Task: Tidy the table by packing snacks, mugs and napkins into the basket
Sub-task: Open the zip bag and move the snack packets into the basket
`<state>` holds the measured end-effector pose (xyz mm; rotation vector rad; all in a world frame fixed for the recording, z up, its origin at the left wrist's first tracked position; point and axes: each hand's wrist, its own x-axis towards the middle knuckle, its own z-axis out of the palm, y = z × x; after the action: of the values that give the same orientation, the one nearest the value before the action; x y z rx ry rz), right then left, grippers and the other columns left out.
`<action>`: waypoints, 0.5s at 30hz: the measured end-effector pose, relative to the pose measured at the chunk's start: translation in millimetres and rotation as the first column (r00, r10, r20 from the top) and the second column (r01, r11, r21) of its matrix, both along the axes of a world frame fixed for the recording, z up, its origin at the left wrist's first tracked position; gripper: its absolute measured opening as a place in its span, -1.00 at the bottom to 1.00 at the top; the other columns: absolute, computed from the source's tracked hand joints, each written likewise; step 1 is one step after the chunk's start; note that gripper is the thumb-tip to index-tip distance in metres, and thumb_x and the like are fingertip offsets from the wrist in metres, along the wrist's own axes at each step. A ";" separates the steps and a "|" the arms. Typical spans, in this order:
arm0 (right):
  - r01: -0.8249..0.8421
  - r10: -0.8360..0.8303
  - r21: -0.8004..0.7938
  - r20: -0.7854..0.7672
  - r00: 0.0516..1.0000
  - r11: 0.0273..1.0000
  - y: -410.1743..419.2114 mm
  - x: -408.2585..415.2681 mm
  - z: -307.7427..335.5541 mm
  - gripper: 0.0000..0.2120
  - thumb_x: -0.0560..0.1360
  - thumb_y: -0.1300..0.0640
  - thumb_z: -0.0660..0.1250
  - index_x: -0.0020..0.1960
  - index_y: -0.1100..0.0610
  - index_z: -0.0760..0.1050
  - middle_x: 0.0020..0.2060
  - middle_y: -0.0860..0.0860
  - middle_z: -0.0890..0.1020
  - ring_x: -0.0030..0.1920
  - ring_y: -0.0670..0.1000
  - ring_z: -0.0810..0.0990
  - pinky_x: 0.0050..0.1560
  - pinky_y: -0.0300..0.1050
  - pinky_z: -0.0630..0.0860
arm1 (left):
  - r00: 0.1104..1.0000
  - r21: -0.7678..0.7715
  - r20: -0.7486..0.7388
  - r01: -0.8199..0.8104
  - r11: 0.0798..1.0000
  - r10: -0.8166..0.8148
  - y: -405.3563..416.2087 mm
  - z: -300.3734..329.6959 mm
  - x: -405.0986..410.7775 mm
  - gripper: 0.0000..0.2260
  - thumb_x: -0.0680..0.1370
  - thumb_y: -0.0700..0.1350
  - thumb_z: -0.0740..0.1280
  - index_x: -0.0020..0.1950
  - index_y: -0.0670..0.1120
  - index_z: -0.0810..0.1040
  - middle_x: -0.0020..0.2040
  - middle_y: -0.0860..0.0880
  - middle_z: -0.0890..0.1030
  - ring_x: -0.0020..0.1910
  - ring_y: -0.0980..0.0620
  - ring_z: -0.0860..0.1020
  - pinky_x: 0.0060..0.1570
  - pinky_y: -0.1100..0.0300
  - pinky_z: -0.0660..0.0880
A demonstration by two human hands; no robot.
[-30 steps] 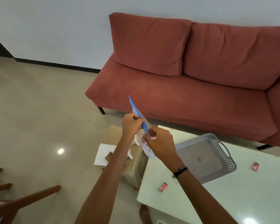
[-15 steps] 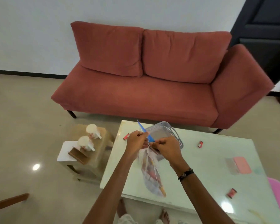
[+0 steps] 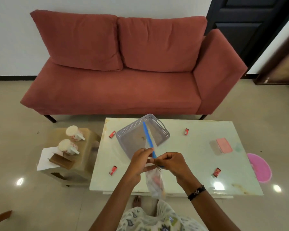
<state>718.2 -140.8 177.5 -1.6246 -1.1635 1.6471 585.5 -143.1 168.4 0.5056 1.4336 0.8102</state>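
Apparently four red snacks [image 3: 112,134], two mugs [image 3: 73,132], one basket [image 3: 133,130].

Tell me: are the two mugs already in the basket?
No. Both mugs stand on the small side table left of the white table, while the grey basket holds neither.

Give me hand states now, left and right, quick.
Left hand: pinching the top of the clear zip bag by its blue strip.
Right hand: closed, pinching the same bag top from the other side.
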 end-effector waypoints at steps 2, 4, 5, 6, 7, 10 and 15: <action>0.000 -0.002 -0.050 -0.042 0.999 0.999 -3.4 -2.9 -1.9 -0.83 0.26 0.19 0.57 -0.36 0.20 0.59 -0.38 0.11 0.62 -0.35 -0.05 0.56 -0.31 -0.33 0.51 | 1.000 -0.003 0.027 0.002 1.000 -0.002 -4.2 2.2 -1.2 -0.83 0.56 -0.09 0.27 0.00 -0.19 0.54 -0.17 -0.11 0.61 -0.19 0.01 0.62 -0.08 0.07 0.63; -0.017 0.012 -0.079 -0.064 0.998 0.997 -4.3 -6.9 -3.4 -0.82 0.26 0.18 0.57 -0.38 0.15 0.58 -0.39 0.07 0.61 -0.35 -0.07 0.56 -0.29 -0.33 0.50 | 1.000 -0.007 0.027 0.005 1.000 -0.005 -7.1 3.6 -5.2 -0.80 0.56 -0.10 0.27 0.05 -0.21 0.56 -0.19 -0.10 0.62 -0.17 -0.01 0.62 0.00 0.04 0.61; -0.027 0.020 -0.084 -0.074 0.997 0.996 -3.9 -8.9 -4.0 -0.82 0.25 0.18 0.57 -0.40 0.14 0.57 -0.40 0.06 0.61 -0.36 -0.08 0.56 -0.29 -0.33 0.49 | 1.000 -0.004 0.016 0.012 1.000 -0.012 -8.1 4.0 -7.7 -0.79 0.56 -0.10 0.27 0.06 -0.22 0.57 -0.18 -0.10 0.63 -0.16 -0.01 0.63 0.00 0.05 0.61; -0.034 0.027 -0.086 -0.083 0.996 0.996 -2.9 -11.0 -4.2 -0.81 0.25 0.18 0.57 -0.40 0.13 0.57 -0.42 0.04 0.61 -0.38 -0.10 0.55 -0.30 -0.33 0.48 | 1.000 0.001 -0.001 0.025 1.000 -0.025 -8.5 4.5 -10.2 -0.78 0.56 -0.11 0.27 0.06 -0.23 0.57 -0.17 -0.10 0.63 -0.15 -0.02 0.63 -0.03 0.08 0.62; -0.039 0.031 -0.087 -0.093 0.995 0.995 -1.8 -12.4 -4.5 -0.82 0.25 0.19 0.57 -0.40 0.13 0.57 -0.43 0.03 0.60 -0.41 -0.13 0.54 -0.32 -0.34 0.47 | 0.999 0.008 -0.020 0.043 0.999 -0.043 -8.6 5.0 -12.7 -0.79 0.56 -0.12 0.27 0.05 -0.24 0.57 -0.16 -0.12 0.63 -0.15 -0.02 0.64 -0.08 0.12 0.63; -0.051 0.037 -0.104 -0.126 0.991 0.993 1.3 -15.7 -5.8 -0.84 0.26 0.23 0.55 -0.39 0.14 0.58 -0.42 0.04 0.60 -0.44 -0.15 0.52 -0.33 -0.34 0.47 | 0.992 0.022 -0.076 0.103 0.994 -0.101 -7.0 8.0 -20.8 -0.84 0.53 -0.21 0.30 0.00 -0.29 0.58 -0.16 -0.15 0.63 -0.18 -0.01 0.65 -0.26 0.24 0.61; -0.130 0.102 -0.183 -0.154 0.983 0.975 3.9 -13.9 -10.7 -0.78 0.21 0.09 0.58 -0.34 0.14 0.56 -0.40 0.01 0.56 -0.36 -0.11 0.47 -0.26 -0.31 0.44 | 0.974 0.077 -0.148 0.186 0.980 -0.173 -4.8 9.9 -33.7 -0.87 0.50 -0.28 0.32 -0.05 -0.34 0.59 -0.20 -0.12 0.65 -0.25 0.06 0.66 -0.26 0.31 0.58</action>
<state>704.3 -136.9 166.7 -1.5464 -1.0724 1.9701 551.7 -147.9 178.3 0.7635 1.4603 0.7071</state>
